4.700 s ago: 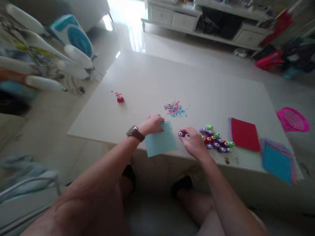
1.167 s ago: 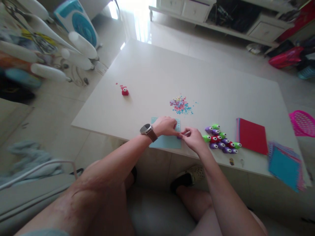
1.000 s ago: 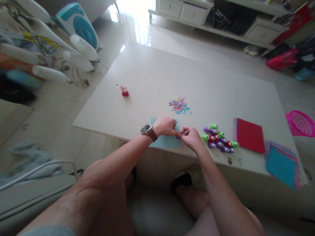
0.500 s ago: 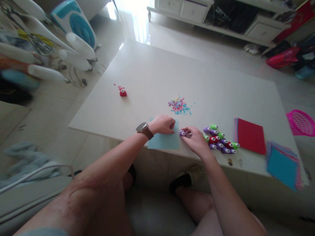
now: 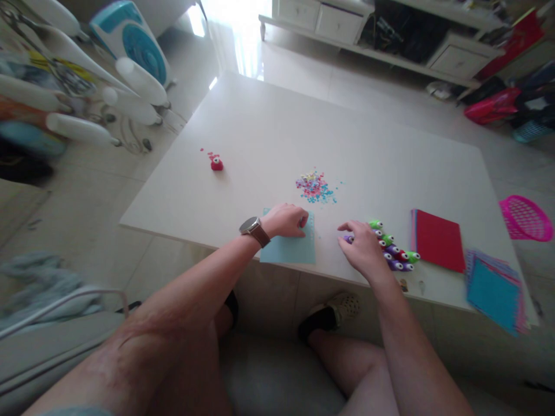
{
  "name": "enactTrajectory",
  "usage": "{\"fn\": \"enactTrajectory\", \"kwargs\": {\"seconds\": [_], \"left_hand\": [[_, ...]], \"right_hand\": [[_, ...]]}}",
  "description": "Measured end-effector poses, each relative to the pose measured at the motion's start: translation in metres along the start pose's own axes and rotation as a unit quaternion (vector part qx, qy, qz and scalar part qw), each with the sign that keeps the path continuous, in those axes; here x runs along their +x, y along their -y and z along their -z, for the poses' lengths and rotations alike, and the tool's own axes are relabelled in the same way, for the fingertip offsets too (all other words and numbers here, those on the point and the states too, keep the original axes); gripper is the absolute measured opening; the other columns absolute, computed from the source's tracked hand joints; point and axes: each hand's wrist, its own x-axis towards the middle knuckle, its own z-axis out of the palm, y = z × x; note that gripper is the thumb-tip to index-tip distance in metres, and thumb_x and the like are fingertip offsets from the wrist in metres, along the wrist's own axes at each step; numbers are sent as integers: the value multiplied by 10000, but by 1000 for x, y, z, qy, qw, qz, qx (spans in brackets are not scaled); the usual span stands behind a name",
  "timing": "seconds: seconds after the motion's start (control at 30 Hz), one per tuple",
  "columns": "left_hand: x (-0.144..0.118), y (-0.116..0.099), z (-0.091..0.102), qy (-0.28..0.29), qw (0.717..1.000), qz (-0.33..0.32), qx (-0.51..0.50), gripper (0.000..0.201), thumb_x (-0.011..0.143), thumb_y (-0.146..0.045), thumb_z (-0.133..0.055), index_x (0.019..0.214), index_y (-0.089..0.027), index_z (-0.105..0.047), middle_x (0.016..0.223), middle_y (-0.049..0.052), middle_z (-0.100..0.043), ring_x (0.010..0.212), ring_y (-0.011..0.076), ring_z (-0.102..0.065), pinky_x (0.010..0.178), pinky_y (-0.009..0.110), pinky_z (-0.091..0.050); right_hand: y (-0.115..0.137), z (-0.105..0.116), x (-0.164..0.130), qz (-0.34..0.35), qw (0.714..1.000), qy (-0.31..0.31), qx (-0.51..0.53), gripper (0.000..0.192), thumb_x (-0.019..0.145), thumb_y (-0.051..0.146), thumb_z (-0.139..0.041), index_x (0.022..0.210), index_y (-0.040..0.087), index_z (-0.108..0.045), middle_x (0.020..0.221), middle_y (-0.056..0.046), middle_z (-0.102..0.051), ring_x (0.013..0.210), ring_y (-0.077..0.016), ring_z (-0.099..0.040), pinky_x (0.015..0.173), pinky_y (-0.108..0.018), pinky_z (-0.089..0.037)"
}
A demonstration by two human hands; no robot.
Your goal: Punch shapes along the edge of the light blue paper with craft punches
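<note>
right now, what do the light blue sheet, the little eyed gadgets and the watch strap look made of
Light blue sheet: likely paper, matte; it's thin and flat, with small cut-outs along one edge.
Eyed gadgets: probably moulded plastic, given their solid, even colours and matching rounded shapes.
Watch strap: brown and dull, perhaps leather; imitation can't be ruled out.

Furnishings and belongings around the right fingers [image 5: 346, 226].
Well ahead of them stands a white cabinet [image 5: 340, 24]; ahead and far right, a red bag [image 5: 492, 106]; well to their right, a pink basket [image 5: 526, 217]. Far left and ahead, white bars [image 5: 80, 128] overlap a blue-and-white unit [image 5: 145, 49]. Far left, nearer the camera, grey cloth [image 5: 37, 277] lies by a chair [image 5: 65, 330].
</note>
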Motion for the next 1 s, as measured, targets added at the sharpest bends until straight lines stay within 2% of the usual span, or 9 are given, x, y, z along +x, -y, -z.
{"fn": "enactTrajectory", "kwargs": {"seconds": [0.07,0.17,0.23,0.37,0.43,0.57,0.7,0.9,1.0], "left_hand": [[0,0,-1,-2,1000,-1,1,175,773,-385,-786,896,-265,-748,854,-7,-788,817,205,-720,683,296,-433],[0,1,-1,-1,1000,-3,2,170,777,-383,-784,888,-261,-743,838,-8,-784,803,204,-716,673,297,-424],[1,1,-1,1,1000,-5,2,166,780,-380,-781,888,-261,-743,836,-9,-785,804,203,-717,676,297,-423],[2,1,-1,1,1000,-7,2,167,773,-375,-781,896,-268,-746,843,-15,-787,808,200,-719,682,293,-428],[2,2,-1,1,1000,-7,0,173,770,-379,-781,901,-270,-748,845,-15,-786,805,199,-717,680,293,-428],[2,3,-2,-2,1000,-10,-3,175,772,-386,-778,899,-269,-748,839,-17,-779,795,199,-710,670,299,-422],[1,3,-2,-1,1000,-12,-6,168,779,-376,-785,894,-261,-742,825,-18,-769,788,195,-700,673,301,-420],[-2,3,6,-6,997,-14,-74,133,857,-361,-752,884,-234,-726,841,-5,-760,765,172,-675,688,286,-448],[-3,9,17,-76,989,25,-126,134,926,-353,-677,946,-225,-708,892,14,-759,790,173,-674,741,297,-501]], "right_hand": [[10,-7,1,4,992,61,111,161,849,128,-576,936,207,-686,944,-64,-760,915,-238,-693,838,-361,-533],[18,-21,1,-4,981,113,156,176,837,103,-531,886,219,-653,876,-42,-746,838,-211,-695,817,-347,-546],[18,-29,1,-12,983,89,162,199,809,97,-526,908,219,-649,948,-67,-757,913,-233,-711,881,-385,-568],[13,-36,5,14,969,-24,245,369,788,138,-534,1129,215,-652,1366,-141,-692,1306,-276,-638,1070,-463,-556],[11,-34,6,19,962,-46,270,362,798,166,-532,1135,217,-653,1393,-143,-677,1333,-276,-627,1067,-464,-564],[12,-24,7,-4,977,-37,210,242,819,177,-533,1010,210,-678,1118,-107,-747,1047,-248,-716,904,-392,-593],[17,-14,5,-62,989,42,128,93,864,188,-578,882,212,-666,835,-41,-733,733,-190,-670,725,-314,-525],[0,-15,4,-89,995,39,32,60,883,208,-624,826,214,-642,812,-55,-730,773,-214,-675,723,-314,-461],[-9,-17,4,-89,996,14,4,64,881,228,-626,818,218,-633,824,-72,-731,775,-228,-673,733,-327,-457]]}}
